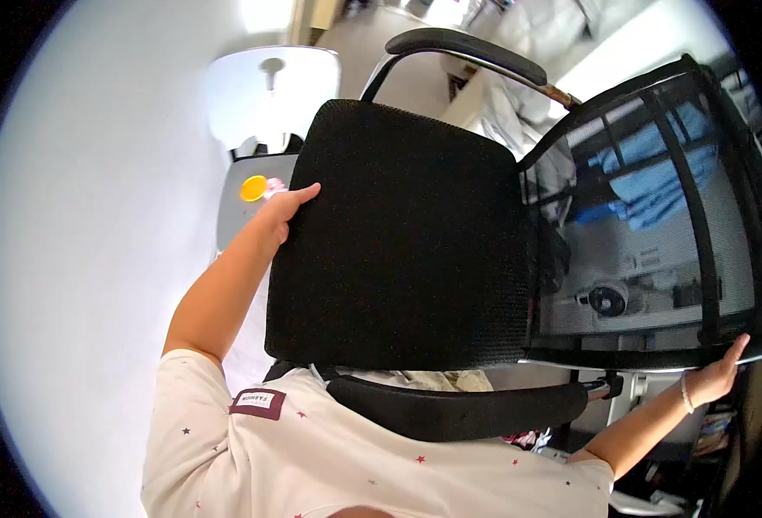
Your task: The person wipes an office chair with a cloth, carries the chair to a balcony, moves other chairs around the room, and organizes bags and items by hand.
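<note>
A black armchair with a padded seat (407, 233) and a see-through mesh backrest (648, 207) fills the middle and right of the view, close against my body. My left hand (287, 209) grips the left edge of the seat, the thumb on top and the other fingers mostly hidden beneath. At the lower right, my right hand (716, 380) is closed around the lower corner of the backrest frame. One padded armrest (471, 50) runs along the far side; the other armrest (458, 410) lies across the front of my shirt.
Beyond the seat's left edge stands a chair with a white back (273, 91) and grey seat (234, 220). A round yellow item (253, 188) and something pink lie on it. Blue cloth (657, 173) and a small fan-like object (607, 300) show through the mesh.
</note>
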`<state>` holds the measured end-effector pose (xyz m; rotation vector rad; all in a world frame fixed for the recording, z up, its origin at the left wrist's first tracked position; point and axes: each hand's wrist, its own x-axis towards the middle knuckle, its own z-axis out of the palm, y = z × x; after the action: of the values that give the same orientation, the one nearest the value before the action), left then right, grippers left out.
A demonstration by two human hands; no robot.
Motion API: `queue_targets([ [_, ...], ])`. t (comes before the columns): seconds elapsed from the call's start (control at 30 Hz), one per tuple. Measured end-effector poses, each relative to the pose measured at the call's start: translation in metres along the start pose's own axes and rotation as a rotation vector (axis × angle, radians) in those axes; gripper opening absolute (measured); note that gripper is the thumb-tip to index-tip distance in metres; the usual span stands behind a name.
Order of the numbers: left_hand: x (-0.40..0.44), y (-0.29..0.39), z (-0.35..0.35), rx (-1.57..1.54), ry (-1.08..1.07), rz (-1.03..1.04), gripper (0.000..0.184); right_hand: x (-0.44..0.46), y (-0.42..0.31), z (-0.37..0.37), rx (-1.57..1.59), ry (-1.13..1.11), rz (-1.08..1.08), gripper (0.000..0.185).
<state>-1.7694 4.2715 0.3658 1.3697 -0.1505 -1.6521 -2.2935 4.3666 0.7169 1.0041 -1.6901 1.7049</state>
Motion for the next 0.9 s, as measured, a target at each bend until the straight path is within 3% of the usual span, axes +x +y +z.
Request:
queue_targets([
  [0.03, -0.006, -0.003, -0.023, -0.033, -0.023, 0.012, 0.045, -0.037, -0.065, 0.001, 0.139, 0.074, 0.143, 0.032],
  [0.13, -0.036, -0.019, -0.087, -0.124, -0.043, 0.049, 0.045, -0.032, -0.077, -0.016, 0.333, -0.038, -0.290, 0.031],
  [0.2, -0.064, -0.033, -0.105, -0.154, -0.010, 0.062, 0.045, -0.017, -0.074, -0.027, 0.091, 0.001, -0.532, 0.028],
  [0.27, -0.080, -0.054, -0.120, -0.171, 0.004, 0.152, 0.046, -0.001, -0.066, -0.039, -0.265, 0.144, -0.782, 0.042],
  [0.33, -0.070, -0.080, -0.131, -0.192, 0.073, 0.246, 0.050, -0.007, -0.074, -0.034, -0.224, 0.183, -0.851, 0.041],
  [0.4, -0.052, -0.107, -0.108, -0.142, 0.243, 0.260, 0.062, -0.006, -0.055, -0.022, -0.036, 0.122, -0.777, 0.041],
  [0.5, -0.058, -0.115, -0.106, -0.051, 0.439, 0.277, 0.069, 0.016, -0.040, 0.004, 0.573, -0.073, -0.430, 0.025],
  [0.53, -0.064, -0.118, -0.099, -0.040, 0.524, 0.307, 0.066, 0.033, -0.033, 0.024, 0.850, -0.182, -0.271, 0.024],
  [0.6, -0.073, -0.112, -0.090, -0.010, 0.671, 0.346, 0.060, 0.031, -0.055, 0.044, 0.994, -0.227, -0.266, 0.025],
  [0.63, -0.067, -0.129, -0.062, 0.001, 0.666, 0.290, 0.062, 0.025, -0.049, 0.046, 0.966, -0.220, -0.208, 0.027],
  [0.7, -0.076, -0.117, -0.032, -0.041, 0.733, 0.267, 0.065, 0.091, -0.006, 0.119, 0.864, -0.329, -0.602, 0.029],
  [0.73, -0.076, -0.113, -0.020, -0.080, 0.764, 0.296, 0.066, 0.098, -0.014, 0.139, 1.123, -0.464, -0.518, 0.030],
  [0.83, -0.067, -0.120, -0.015, -0.143, 0.738, 0.316, 0.076, 0.059, -0.045, 0.156, 1.336, -0.494, -0.283, 0.044],
  [0.87, -0.047, -0.127, -0.024, -0.121, 0.684, 0.335, 0.077, 0.000, -0.080, 0.108, 1.556, -0.536, -0.196, 0.026],
  [0.9, -0.055, -0.105, -0.050, -0.121, 0.694, 0.366, 0.078, -0.024, -0.124, 0.108, 1.646, -0.717, -0.081, 0.027],
])
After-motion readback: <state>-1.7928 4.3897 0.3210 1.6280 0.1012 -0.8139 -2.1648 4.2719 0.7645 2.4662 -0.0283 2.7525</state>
